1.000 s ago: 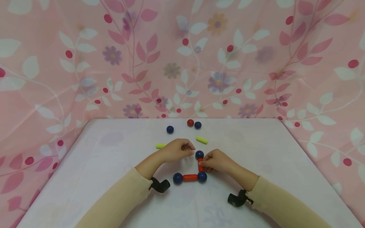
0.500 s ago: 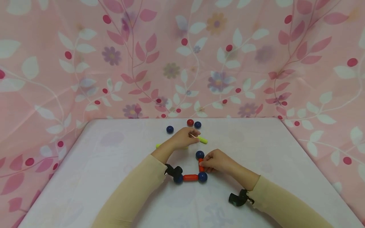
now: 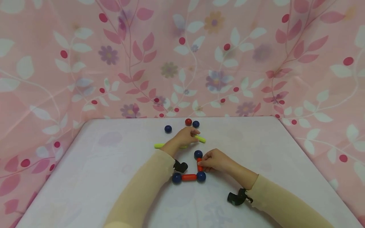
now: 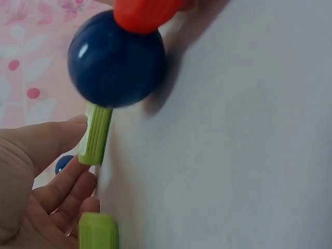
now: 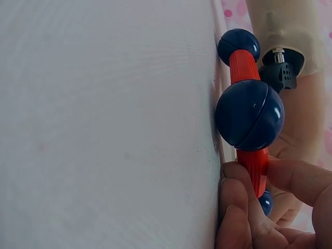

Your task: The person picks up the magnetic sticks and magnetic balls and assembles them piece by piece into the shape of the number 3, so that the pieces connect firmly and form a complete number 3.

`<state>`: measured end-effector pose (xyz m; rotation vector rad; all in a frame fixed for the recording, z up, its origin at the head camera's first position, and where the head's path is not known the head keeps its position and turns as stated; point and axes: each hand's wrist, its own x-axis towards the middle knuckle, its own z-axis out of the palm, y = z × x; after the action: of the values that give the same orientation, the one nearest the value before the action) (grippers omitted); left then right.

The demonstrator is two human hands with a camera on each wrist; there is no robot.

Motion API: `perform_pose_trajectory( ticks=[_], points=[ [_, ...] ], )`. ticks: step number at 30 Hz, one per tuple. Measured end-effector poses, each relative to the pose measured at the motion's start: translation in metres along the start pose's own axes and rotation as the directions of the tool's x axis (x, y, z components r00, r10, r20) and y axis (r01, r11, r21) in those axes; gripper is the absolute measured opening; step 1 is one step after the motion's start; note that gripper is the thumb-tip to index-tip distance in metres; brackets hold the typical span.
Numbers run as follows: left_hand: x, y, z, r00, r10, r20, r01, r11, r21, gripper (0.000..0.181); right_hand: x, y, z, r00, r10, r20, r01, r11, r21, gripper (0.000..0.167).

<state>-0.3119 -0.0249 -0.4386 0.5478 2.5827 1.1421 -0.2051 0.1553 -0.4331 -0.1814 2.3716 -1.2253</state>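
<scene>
My left hand [image 3: 185, 136] pinches a yellow-green grooved rod [image 4: 96, 135] between thumb and fingers, beyond the joined pieces. My right hand [image 3: 216, 161] grips an upright-running red rod [image 5: 254, 168] between thumb and fingers. That rod links a far blue ball [image 3: 198, 154] to a corner blue ball [image 3: 201, 176]. From the corner, a second red rod [image 3: 189, 177] runs left to another blue ball [image 3: 176, 178], forming an L flat on the table. Part of the gripped red rod is hidden by my right fingers.
Another yellow-green rod [image 3: 159, 146] lies left of my left wrist, and a green end shows right of that wrist. At the back are a loose blue ball [image 3: 168, 129], a red ball [image 3: 188, 122] and a second blue ball [image 3: 195, 124]. A floral curtain [image 3: 171, 63] hangs behind the table.
My left hand has moved away and rightward from beside the far blue ball to the yellow-green rod and taken hold of it. My right hand keeps its grip on the red rod.
</scene>
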Motion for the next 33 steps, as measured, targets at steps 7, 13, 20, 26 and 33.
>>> perform_pose_trajectory(
  ticks=[7,13,20,26,33],
  points=[
    [0.002,0.006,0.01,1.0,-0.009,-0.012,0.01,0.999,0.047,0.027,0.0,0.0,0.0,1.0,-0.024,0.009,0.024,1.0,0.005,0.018],
    [0.004,0.01,0.015,0.998,-0.047,-0.047,0.051,0.996,0.079,0.022,0.0,0.001,0.0,1.0,-0.027,0.009,0.027,1.0,0.0,0.018],
    [0.001,0.012,0.016,0.997,-0.063,-0.046,0.067,0.995,0.077,0.02,0.001,0.003,0.0,1.0,-0.026,0.008,0.026,1.0,-0.002,0.018],
    [0.001,0.009,0.017,0.997,-0.056,-0.05,0.06,0.994,0.094,0.018,0.001,0.003,0.0,0.999,-0.033,0.012,0.033,0.999,0.002,0.018],
    [-0.002,0.01,0.012,0.993,-0.079,-0.092,0.084,0.995,0.054,0.016,0.0,0.001,0.0,0.999,-0.031,0.012,0.031,1.0,0.005,0.019]
  ],
)
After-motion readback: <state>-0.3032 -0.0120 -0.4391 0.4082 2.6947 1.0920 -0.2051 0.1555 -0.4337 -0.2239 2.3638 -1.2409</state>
